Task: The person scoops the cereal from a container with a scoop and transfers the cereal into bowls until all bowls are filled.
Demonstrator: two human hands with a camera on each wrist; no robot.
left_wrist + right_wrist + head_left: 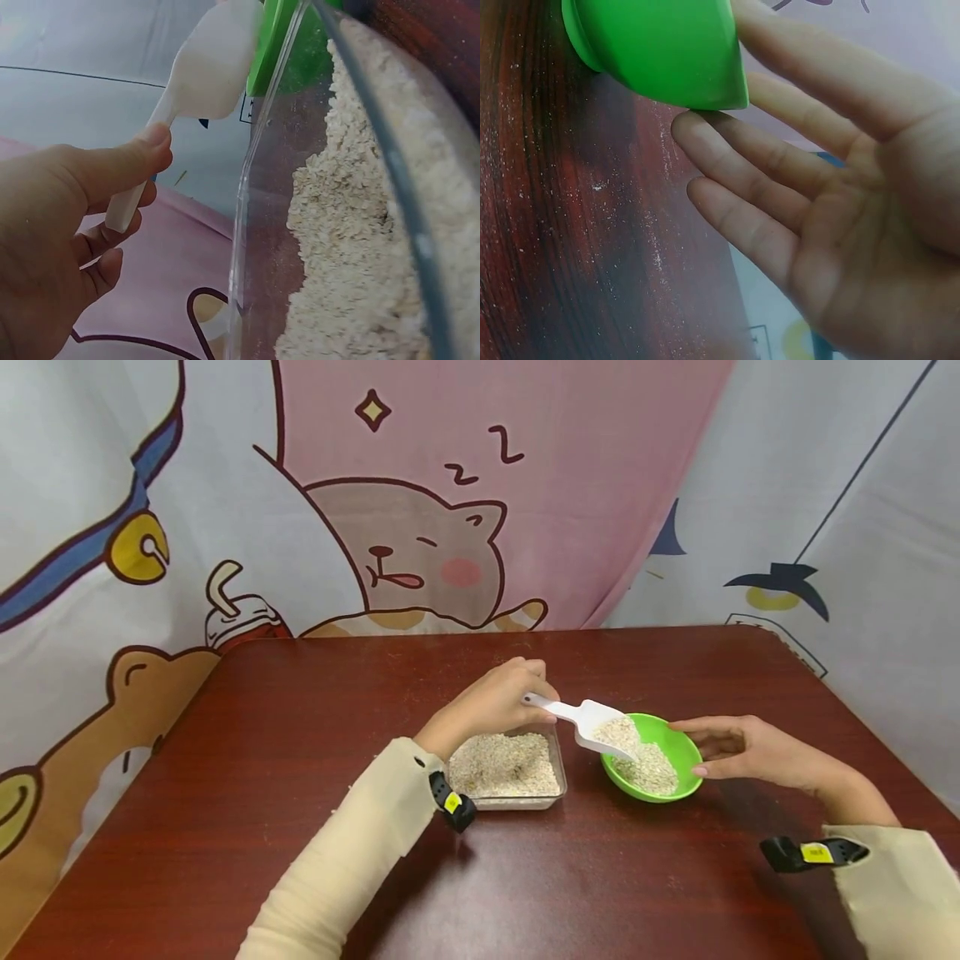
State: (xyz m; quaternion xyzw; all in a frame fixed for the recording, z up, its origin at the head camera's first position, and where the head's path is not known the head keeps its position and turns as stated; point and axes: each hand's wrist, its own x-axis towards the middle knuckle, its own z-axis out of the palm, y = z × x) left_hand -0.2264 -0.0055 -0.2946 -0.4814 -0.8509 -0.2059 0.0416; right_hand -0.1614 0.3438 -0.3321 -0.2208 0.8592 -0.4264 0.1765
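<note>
My left hand [510,697] pinches the handle of a white scoop [588,720] between thumb and fingers. Tilted over the left rim of a green bowl [686,752], the scoop carries oat flakes [617,731] that reach down to the oats inside. In the left wrist view the scoop [214,64] shows its underside. My right hand [757,747] touches the bowl's right side, thumb at the near part and index finger farther back. Seen from the right wrist, its fingers are spread and fairly straight against the bowl [667,52].
A clear rectangular container [558,760] of oats stands left of the bowl, partly hidden by the left wrist. Fine crumbs dot the dark red wooden table [570,885]. Behind it hangs a cartoon-printed cloth [600,460].
</note>
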